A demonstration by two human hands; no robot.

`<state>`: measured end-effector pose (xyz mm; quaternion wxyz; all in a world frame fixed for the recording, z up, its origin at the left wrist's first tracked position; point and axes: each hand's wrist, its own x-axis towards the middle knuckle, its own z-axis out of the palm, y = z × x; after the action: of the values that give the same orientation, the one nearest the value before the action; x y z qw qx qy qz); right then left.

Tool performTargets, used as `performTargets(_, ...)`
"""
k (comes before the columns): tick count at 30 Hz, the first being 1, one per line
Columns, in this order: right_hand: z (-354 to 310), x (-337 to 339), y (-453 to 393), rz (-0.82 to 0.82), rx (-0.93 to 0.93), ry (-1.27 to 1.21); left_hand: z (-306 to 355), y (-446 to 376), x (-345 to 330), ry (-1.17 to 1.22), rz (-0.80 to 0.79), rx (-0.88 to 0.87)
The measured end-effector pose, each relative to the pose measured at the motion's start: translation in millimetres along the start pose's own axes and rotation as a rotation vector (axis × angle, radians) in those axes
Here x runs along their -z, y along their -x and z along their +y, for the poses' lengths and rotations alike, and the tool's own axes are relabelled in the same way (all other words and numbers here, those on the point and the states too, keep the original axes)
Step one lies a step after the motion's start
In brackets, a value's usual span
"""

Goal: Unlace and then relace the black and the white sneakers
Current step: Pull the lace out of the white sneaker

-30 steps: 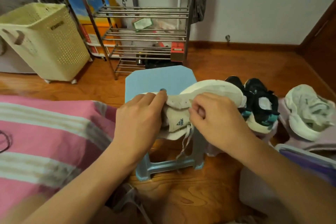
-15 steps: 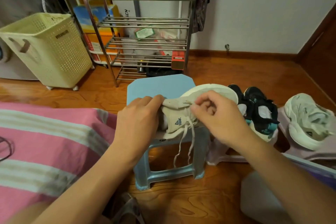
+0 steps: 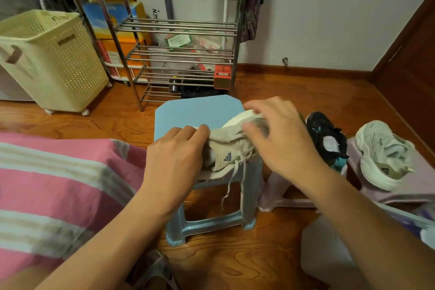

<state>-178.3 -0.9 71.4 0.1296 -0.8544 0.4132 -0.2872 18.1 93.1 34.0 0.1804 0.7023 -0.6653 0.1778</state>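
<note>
the light blue plastic stool (image 3: 200, 110) at frame centre still carries the white lace-up sneaker (image 3: 231, 146) on its side. the left hand (image 3: 175, 160) keeps gripping the sneaker's heel end, fingers curled. the right hand (image 3: 280, 141) has lifted off the tongue since half a second ago, its blurred fingers now spread apart above the shoe. two grey-white laces (image 3: 231, 186) dangle below.

Count, positions taken from the blue stool (image 3: 197, 110):

- White sneakers: 2. One (image 3: 231, 146) on the stool; one (image 3: 383, 155) far right of it.
- Black sneakers: 1 visible (image 3: 326, 139), just right of the stool.
- Stools: 2. The blue one, plus a lilac one (image 3: 282, 192) right of it.
- Hampers: 1 (image 3: 56, 61), behind-left.
- Metal racks: 1 (image 3: 174, 28), behind.
- Hands: 2, left (image 3: 174, 162) and right (image 3: 282, 141), over the stool.
</note>
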Motion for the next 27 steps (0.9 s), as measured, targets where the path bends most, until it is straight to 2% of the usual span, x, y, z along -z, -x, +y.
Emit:
performTargets(2, 0, -9, 0, -0.106, 0.221, 0.037, 1, 2, 0, -0.006, -0.004, -0.009)
performTargets(4, 7, -10, -3, -0.028, 0.201, -0.03, 1, 5, 1, -0.008, -0.001, -0.032)
performTargets(5, 15, -5, -8, 0.08, 0.062, -0.095, 0, 6, 1, -0.004, 0.001, -0.045)
performTargets(7, 32, 15, -20, 0.314, -0.393, -0.271, -1, 8, 2, 0.005, -0.002, -0.052)
performTargets(8, 40, 24, -23, 0.385, -0.56, -0.266, -1, 7, 3, 0.005, -0.004, -0.043)
performTargets(9, 45, 27, -24, 0.377, -0.604, -0.143, -1, 5, 4, 0.004, -0.007, -0.029)
performTargets(10, 44, 26, -22, 0.322, -0.527, -0.009, 0, 2, 4, 0.005, -0.006, -0.019)
performTargets(11, 36, 22, -20, 0.232, -0.369, 0.049, 0, -1, 5, 0.007, -0.004, -0.017)
performTargets(14, 10, 3, -14, -0.111, 0.12, 0.032, 1, -2, 4, 0.003, -0.011, -0.025)
performTargets(15, 10, -3, -12, -0.156, 0.243, 0.047, 1, -1, 4, 0.004, -0.016, -0.029)
performTargets(17, 17, -6, -13, -0.13, 0.319, 0.007, 1, 2, 4, -0.005, -0.024, -0.037)
performTargets(19, 23, 0, -17, -0.102, 0.244, -0.082, 1, 4, 4, -0.01, -0.034, -0.047)
performTargets(21, 28, 9, -25, -0.009, 0.089, -0.018, 1, 6, 4, -0.003, -0.053, -0.053)
performTargets(22, 36, 15, -30, 0.126, -0.052, 0.007, 1, 7, 5, 0.002, -0.059, -0.054)
performTargets(24, 55, 26, -38, 0.444, -0.443, -0.121, 1, 6, 6, 0.011, -0.054, -0.049)
performTargets(26, 70, 32, -39, 0.629, -0.728, -0.293, 0, 3, 5, 0.007, -0.046, -0.041)
performTargets(27, 77, 34, -39, 0.682, -0.782, -0.317, 0, 2, 5, 0.003, -0.039, -0.039)
